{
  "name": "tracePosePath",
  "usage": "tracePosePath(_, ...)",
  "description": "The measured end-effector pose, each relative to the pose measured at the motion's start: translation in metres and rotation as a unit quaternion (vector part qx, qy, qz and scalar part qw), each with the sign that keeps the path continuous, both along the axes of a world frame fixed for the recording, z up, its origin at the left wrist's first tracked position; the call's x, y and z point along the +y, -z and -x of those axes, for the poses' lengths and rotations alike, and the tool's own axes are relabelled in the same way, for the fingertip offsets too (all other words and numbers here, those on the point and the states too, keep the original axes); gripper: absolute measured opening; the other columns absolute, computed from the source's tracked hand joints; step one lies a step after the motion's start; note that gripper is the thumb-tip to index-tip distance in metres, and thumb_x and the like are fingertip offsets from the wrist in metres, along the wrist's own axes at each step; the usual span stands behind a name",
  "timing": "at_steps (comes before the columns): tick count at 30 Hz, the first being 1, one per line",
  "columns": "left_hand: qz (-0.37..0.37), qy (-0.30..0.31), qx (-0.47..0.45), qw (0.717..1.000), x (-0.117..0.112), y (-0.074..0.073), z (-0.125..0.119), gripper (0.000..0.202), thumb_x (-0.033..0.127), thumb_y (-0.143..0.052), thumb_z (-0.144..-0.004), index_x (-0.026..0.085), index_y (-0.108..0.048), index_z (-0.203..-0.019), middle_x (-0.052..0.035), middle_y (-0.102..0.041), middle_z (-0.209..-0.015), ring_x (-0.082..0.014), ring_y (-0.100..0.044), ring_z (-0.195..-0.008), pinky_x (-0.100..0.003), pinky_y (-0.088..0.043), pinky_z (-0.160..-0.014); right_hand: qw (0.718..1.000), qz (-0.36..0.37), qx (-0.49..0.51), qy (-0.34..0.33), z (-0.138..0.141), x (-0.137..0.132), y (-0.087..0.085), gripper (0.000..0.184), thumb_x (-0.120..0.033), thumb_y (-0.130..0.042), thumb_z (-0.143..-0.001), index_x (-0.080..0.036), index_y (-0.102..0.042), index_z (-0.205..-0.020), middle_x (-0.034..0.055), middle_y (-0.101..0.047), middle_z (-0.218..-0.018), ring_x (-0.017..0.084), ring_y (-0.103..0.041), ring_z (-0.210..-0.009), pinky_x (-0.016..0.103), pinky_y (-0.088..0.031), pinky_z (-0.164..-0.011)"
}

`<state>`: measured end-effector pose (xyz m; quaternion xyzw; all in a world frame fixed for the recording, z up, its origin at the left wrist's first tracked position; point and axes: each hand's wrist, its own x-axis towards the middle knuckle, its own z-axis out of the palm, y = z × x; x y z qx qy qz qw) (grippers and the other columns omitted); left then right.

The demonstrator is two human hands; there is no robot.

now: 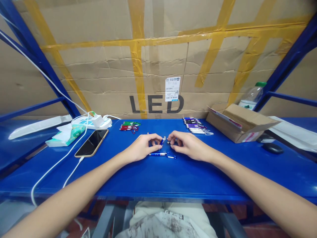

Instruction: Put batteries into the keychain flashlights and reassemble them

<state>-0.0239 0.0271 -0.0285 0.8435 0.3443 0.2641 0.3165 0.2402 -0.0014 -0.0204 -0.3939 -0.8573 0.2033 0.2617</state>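
Midway along the desk (198,178), in the left hand (142,147): one blue piece (162,142), pinched between thumb and fingers (156,136). Close opposite, right hand (190,144) with thumb and fingers curled, tips near each other; cannot tell whether pressed on anything. Between the two hands, at least two silvery bits (164,137), too small to name. Judging by the pose, in mid-step: fine two-handed work on the blue piece, not yet done. For the next move, seems to call for a steady left pinch, careful lining-up, and a light right-hand touch so as not to scatter the bits. Just nearer the body, one blue tube (158,154) lying flat, with one clip (170,155) at the right end. Behind the left hand, something blue, mostly hidden. Farther back on the left, green tubes (127,124) and red tubes (126,128): apparently two of each, though bunched. Back right, one row of mixed tubes (194,126), blue, black, purple and silver: perhaps six or seven, too tight for a sure count. Farther out left: one phone (91,143), one tissue pack (65,136), one power strip (107,123). To the right: one open box (250,120), one mouse (272,148), one green-capped bottle (255,94). At the back, cardboard (104,72) marked LED, bearing one label (172,88).
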Motion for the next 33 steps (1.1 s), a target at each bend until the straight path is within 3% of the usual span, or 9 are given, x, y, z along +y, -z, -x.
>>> tracePosePath(8, -0.007, 0.033, -0.009, 0.999, -0.004, 0.0, -0.002, 0.026, 0.033, -0.073, -0.097, 0.017, -0.078, -0.117, -0.0056, -0.078, -0.108, -0.0176, -0.068, -0.088, -0.028, -0.052, -0.081, 0.99, -0.016, 0.139, 0.001, 0.003, -0.008, -0.007, 0.021, -0.028, -0.068, -0.098, -0.022, -0.066, -0.118, 0.0027, -0.073, -0.102, 0.014, -0.056, -0.071, 0.028, -0.048, -0.067)
tracePosePath(33, 0.07, 0.046, -0.07, 0.994, -0.011, 0.004, -0.012, 0.025, 0.035, -0.077, -0.093, 0.016, -0.08, -0.11, -0.0043, -0.076, -0.096, -0.0171, -0.065, -0.084, -0.027, -0.047, -0.074, 0.991, -0.043, 0.129, -0.013, 0.013, -0.018, -0.012, 0.022, -0.022, -0.066, -0.097, -0.022, -0.067, -0.118, 0.0024, -0.074, -0.102, 0.014, -0.058, -0.072, 0.029, -0.05, -0.07)
